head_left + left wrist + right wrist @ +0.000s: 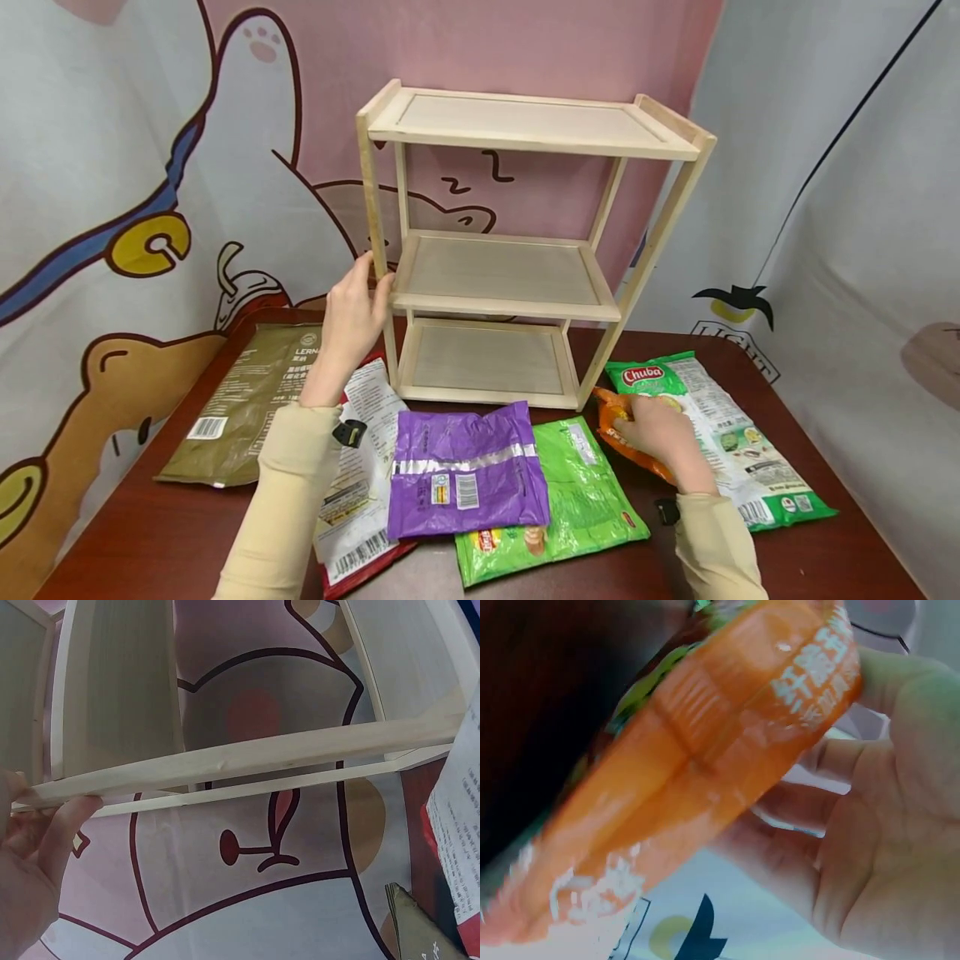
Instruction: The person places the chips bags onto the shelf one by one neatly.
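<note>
A three-tier wooden shelf [517, 119] stands toward the back of the table. My left hand [349, 315] holds its front left post, near the middle tier; in the left wrist view the thumb and fingers pinch that wooden post [255, 755]. Low by the shelf's right front foot, my right hand [660, 432] grips an orange snack bag [613, 410]. The right wrist view shows the orange bag [697, 772] tilted and somewhat blurred, with fingers behind it and the thumb at its upper edge. All three tiers hold nothing.
A purple bag [468, 500] overlaps a bright green bag [592, 500] before the shelf. To the left lie a red-and-white bag [363, 500] and a brown bag [247, 400]. A green-and-white Chuba bag [757, 442] lies right. Printed cloth hangs behind the table.
</note>
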`<act>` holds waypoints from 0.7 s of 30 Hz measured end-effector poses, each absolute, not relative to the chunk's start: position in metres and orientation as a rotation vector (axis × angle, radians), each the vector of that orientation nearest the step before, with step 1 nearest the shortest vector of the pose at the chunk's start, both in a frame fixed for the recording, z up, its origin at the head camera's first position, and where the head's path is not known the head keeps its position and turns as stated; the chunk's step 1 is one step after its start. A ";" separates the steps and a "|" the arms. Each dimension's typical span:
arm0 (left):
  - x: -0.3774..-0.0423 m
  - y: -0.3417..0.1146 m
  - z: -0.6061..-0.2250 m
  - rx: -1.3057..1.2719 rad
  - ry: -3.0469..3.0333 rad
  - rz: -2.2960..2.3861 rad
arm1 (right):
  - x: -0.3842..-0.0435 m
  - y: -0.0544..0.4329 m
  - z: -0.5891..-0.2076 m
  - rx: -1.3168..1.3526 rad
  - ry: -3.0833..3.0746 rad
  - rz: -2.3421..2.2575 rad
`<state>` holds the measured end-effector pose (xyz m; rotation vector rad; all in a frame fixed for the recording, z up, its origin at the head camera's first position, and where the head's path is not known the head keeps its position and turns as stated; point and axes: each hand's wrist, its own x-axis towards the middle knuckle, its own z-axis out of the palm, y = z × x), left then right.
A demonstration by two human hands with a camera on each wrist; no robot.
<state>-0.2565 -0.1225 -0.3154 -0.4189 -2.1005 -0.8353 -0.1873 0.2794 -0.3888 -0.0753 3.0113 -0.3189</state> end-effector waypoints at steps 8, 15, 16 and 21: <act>-0.256 -0.122 -0.315 -0.404 -2.101 -0.833 | -0.185 0.301 -0.372 -0.136 2.967 -0.748; -0.256 -0.121 -0.314 -0.415 -2.104 -0.847 | -0.184 0.324 -0.372 -0.067 2.765 -1.144; -0.256 -0.121 -0.314 -0.416 -2.105 -0.847 | -0.184 0.328 -0.374 -0.065 2.716 -1.217; -0.255 -0.122 -0.314 -0.409 -2.110 -0.836 | -0.188 0.342 -0.386 -0.056 2.514 -1.489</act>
